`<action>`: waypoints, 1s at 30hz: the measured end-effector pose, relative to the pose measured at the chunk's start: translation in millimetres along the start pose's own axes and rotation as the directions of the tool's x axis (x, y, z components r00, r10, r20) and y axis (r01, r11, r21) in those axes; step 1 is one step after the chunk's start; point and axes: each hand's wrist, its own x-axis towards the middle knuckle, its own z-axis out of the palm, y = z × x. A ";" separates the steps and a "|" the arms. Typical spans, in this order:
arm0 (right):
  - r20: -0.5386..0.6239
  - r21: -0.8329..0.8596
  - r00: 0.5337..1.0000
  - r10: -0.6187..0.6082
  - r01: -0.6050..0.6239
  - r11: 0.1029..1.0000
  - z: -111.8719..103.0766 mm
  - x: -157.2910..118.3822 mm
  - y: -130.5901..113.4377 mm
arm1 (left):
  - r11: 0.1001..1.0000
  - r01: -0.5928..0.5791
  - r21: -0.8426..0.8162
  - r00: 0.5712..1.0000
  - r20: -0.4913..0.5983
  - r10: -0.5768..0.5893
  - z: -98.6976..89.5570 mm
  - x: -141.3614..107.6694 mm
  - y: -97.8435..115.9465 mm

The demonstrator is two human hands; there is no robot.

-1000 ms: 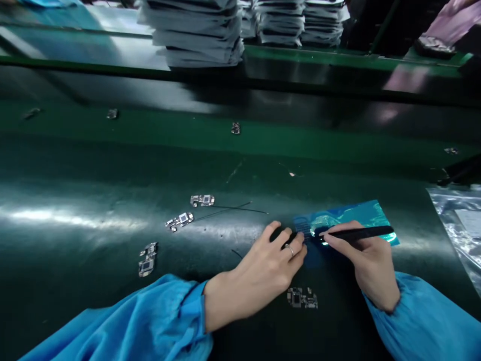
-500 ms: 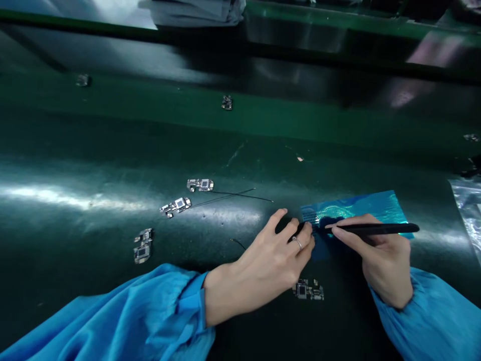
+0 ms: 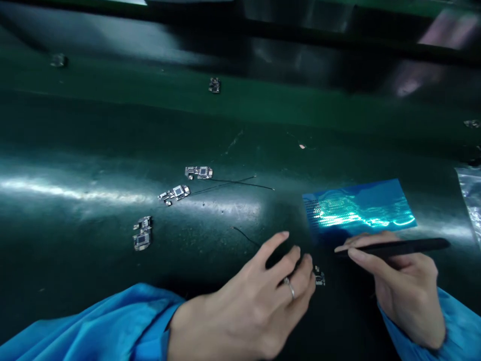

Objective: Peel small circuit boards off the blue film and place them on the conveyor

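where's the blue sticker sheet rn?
Head view, right of centre: the blue sheet lies flat on the green table, just beyond the right hand holding black tweezers.

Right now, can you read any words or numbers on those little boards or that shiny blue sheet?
No readable text anywhere.
Blue sheet: only rows of tiny dots and glare, no letters.
Small circuit boards: any markings are too small and blurred to read.
Black tweezers in the right hand: no label visible.

Glossy green mat (image 3: 93,200), shiny blue film (image 3: 361,205), seemingly matt black tweezers (image 3: 398,247).
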 end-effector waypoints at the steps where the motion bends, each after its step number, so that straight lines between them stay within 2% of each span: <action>1: 0.039 -0.017 0.999 -0.001 0.001 1.000 -1.4 -5.8 2.1 | 1.000 -0.019 -0.009 0.999 0.025 0.019 0.2 -4.0 4.5; 4: 0.125 -0.033 0.992 -0.012 0.016 0.999 -2.4 -18.9 6.9 | 0.999 -0.030 0.012 0.998 0.059 0.030 5.5 -10.8 13.0; 6: 0.138 -0.026 0.990 0.001 0.002 1.000 -0.2 -23.1 7.4 | 1.000 -0.021 0.021 0.999 0.044 0.020 9.8 -11.6 15.0; 18: 0.153 -0.038 0.986 -0.064 0.071 0.997 10.0 -25.6 2.8 | 1.000 0.005 0.013 1.000 -0.002 -0.005 12.0 -9.6 16.5; 25: 0.114 -0.061 0.993 0.002 0.005 0.998 13.4 -25.9 -1.4 | 1.000 0.015 -0.003 1.000 0.011 -0.015 11.6 -9.7 15.8; 30: 0.141 -0.090 0.988 -0.063 0.076 0.993 12.2 -24.8 0.7 | 1.000 0.013 0.004 1.000 0.013 -0.013 11.9 -9.1 15.8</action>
